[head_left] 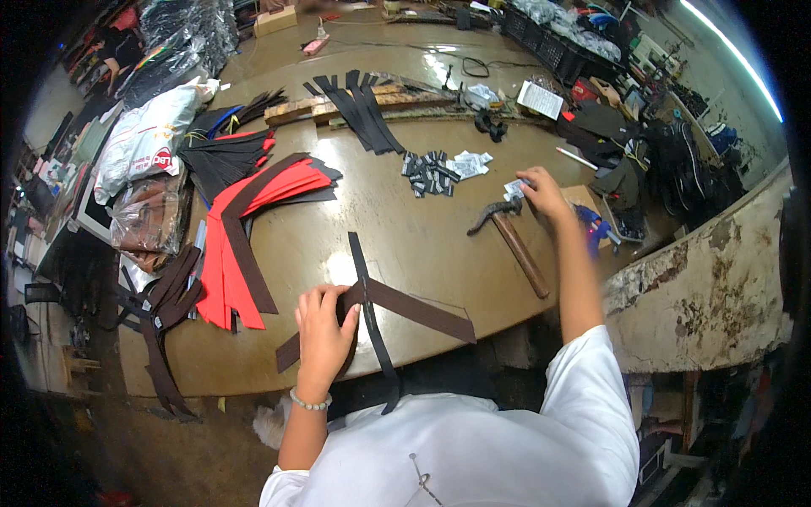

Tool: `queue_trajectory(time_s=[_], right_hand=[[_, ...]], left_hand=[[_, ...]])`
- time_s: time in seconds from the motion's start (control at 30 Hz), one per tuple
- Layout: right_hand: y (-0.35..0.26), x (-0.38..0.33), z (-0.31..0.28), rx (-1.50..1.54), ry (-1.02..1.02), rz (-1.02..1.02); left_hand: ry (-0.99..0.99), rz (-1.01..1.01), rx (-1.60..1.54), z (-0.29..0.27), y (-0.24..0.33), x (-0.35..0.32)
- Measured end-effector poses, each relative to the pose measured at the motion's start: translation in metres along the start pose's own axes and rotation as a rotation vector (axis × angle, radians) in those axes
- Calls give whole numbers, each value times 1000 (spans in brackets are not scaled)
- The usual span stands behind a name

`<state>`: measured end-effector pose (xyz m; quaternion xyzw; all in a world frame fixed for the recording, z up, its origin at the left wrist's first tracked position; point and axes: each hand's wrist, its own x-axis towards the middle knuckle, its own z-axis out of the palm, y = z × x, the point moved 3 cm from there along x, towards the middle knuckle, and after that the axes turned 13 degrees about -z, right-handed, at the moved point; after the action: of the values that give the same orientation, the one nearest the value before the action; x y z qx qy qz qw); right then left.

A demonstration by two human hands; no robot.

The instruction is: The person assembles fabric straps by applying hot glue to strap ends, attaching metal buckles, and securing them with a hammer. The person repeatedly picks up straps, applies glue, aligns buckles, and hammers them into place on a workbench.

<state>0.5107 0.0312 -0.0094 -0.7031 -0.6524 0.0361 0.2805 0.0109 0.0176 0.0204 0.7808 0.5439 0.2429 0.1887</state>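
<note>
In front of me a dark brown V-shaped fabric strip [422, 311] lies on the table, and a narrow black strap [378, 342] crosses its bend. My left hand [321, 334] grips the brown strip's left arm beside the crossing, thumb near the black strap. Out to the right, my right hand [547, 196] is closed, fingertips on small white labels [513, 190]; how many it pinches is hidden. Just below those fingertips lies a hammer [519, 253] with a wooden handle. Farther left sit a heap of small black-and-white tabs [428, 173] and more white labels [470, 164].
Stacked red strips [228, 279] and dark strips [224, 165] lie at left, near a white plastic bag [144, 139]. Brown straps [160, 338] hang over the table's left edge. Wooden bars [380, 103] and black strips [359, 114] lie beyond. A black crate [557, 51] stands far right.
</note>
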Motion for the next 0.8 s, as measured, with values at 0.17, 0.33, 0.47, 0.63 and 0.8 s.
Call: queue_trajectory(time_s=[0.17, 0.33, 0.47, 0.63, 0.8], right_hand=[[8, 1, -3, -59, -44, -62], [-3, -7, -10, 183, 194, 104], [-23, -8, -19, 215, 278, 156], [-89, -12, -33, 401, 340, 203], [-211, -63, 6, 1048, 216, 115]], left_hand=[[-224, -99, -265, -2, -7, 12], [-333, -149, -341, -5, -15, 18], [-227, -98, -299, 0, -17, 17], [10, -61, -217, -1, -11, 15], [64, -131, -575, -16, 11, 5]])
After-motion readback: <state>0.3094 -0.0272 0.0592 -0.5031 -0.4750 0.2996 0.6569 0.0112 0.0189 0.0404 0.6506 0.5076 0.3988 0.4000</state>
